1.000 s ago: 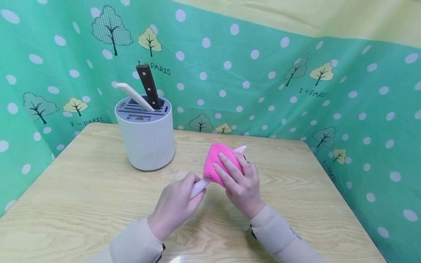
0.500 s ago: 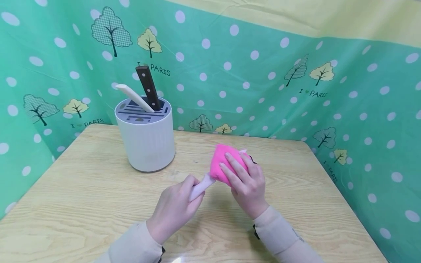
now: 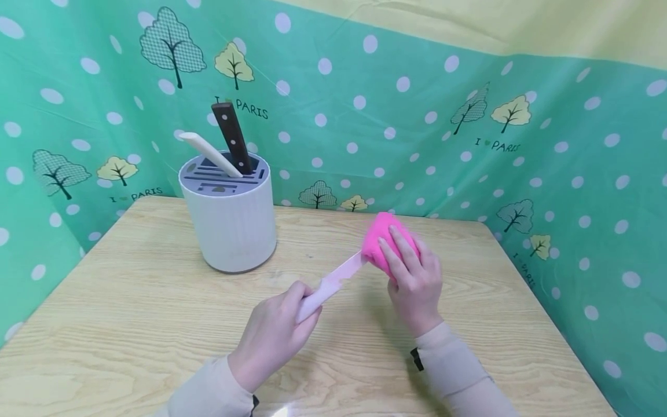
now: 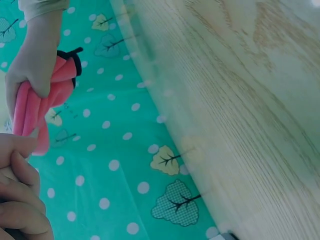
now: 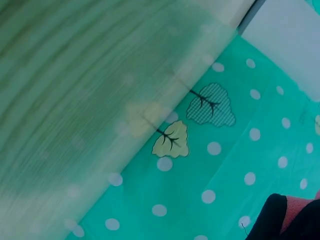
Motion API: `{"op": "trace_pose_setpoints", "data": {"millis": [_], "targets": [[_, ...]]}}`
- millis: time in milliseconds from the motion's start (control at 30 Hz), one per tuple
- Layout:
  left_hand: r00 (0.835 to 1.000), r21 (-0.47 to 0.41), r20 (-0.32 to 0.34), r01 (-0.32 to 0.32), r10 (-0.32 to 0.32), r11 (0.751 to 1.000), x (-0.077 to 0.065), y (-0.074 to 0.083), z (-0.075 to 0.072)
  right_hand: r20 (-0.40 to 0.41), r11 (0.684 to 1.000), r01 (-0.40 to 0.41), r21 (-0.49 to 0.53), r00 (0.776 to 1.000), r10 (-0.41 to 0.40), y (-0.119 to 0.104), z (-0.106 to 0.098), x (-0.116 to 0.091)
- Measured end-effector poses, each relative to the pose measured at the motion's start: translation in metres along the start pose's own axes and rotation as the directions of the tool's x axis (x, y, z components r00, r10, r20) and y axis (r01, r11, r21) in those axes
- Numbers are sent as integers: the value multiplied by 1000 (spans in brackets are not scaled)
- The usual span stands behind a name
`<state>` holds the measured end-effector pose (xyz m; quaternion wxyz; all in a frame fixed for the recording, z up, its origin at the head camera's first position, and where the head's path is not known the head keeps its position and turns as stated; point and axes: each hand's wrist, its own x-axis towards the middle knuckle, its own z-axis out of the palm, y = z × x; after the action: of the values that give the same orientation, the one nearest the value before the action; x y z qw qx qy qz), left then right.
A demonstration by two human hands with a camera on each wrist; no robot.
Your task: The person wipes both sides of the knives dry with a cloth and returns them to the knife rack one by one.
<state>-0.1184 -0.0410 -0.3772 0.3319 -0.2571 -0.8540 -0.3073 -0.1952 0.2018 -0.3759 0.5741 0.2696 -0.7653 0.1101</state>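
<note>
The left hand (image 3: 275,335) grips the white-handled knife (image 3: 329,286), which is held above the near middle of the table (image 3: 135,313), and the right hand (image 3: 415,284), clasping the pink cloth (image 3: 383,236) round the blade's far end, has slid rightward. More blade (image 3: 349,268) now shows bare and the tip is hidden, so the cloth seems near the end of its pass. Far left stands the knife block (image 3: 235,229).

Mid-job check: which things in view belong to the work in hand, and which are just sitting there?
Seemingly part of the work:
knife, gripped in the left hand
pink cloth, in the right hand, over the knife's far end

Apparently not in use:
knife block
dark handle and white handle sticking from it
curtain
</note>
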Motion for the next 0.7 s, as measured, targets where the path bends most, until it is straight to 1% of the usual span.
{"op": "trace_pose_setpoints", "data": {"millis": [233,367,433,533,700], "targets": [[1000,16,-5,-5,5,1000,-2,0,0,36,997,-73,-17,997,74,5,-3,1],[1000,30,1,-12,12,999,-4,-2,0,39,991,-136,16,990,135,5,-6,2],[1000,31,4,-15,15,999,-5,-3,0,31,988,-155,28,988,154,6,-7,3],[1000,27,10,-16,16,1000,-5,-3,0,25,988,-150,24,988,150,6,-8,4],[1000,36,21,-5,4,999,-5,-3,0,8,995,-102,-5,995,102,5,-7,5]]}}
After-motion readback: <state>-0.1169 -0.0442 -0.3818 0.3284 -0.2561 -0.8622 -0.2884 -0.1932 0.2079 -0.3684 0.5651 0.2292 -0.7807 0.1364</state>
